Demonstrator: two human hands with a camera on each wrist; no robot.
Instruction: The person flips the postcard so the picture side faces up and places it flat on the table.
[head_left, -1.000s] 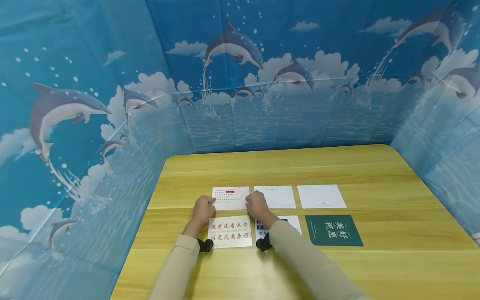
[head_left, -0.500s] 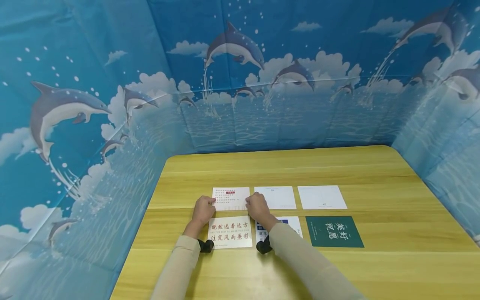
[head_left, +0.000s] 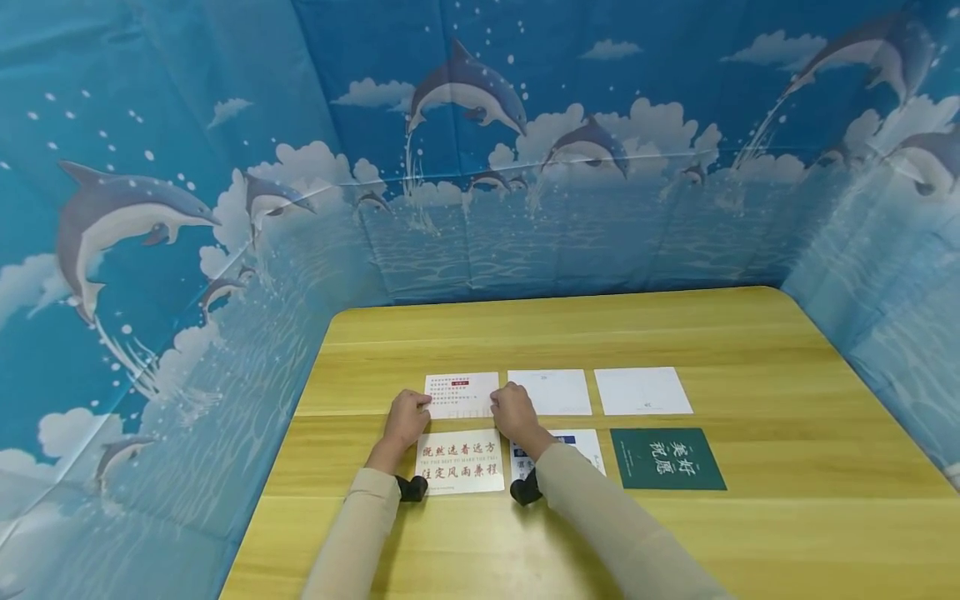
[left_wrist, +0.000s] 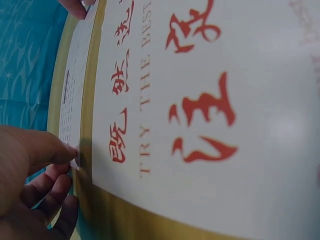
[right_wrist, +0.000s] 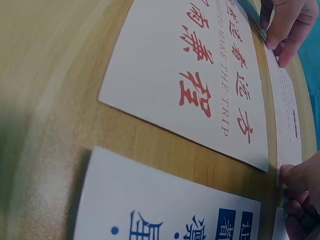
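A white postcard with lines of red print (head_left: 462, 396) lies at the far left of two rows of cards. My left hand (head_left: 408, 417) pinches its left edge near the front corner; the thumb (left_wrist: 62, 152) shows on top in the left wrist view. At the opposite edge my right hand (head_left: 514, 410) pinches the same postcard, its other fingers (right_wrist: 296, 207) curled below the thumb. Just in front lies a cream card with red Chinese lettering (head_left: 461, 462). A white card with blue blocks (right_wrist: 165, 200) sits partly beneath my right forearm in the head view.
Two plain white cards (head_left: 551, 393) continue the back row rightward. A dark green card with white characters (head_left: 667, 458) ends the front row. The wooden table (head_left: 600, 333) meets a blue dolphin-print curtain (head_left: 480, 225) at the back and sides.
Both hands stay at the postcard's edges and the cards keep their places. Only a slight shift of the head view shows.
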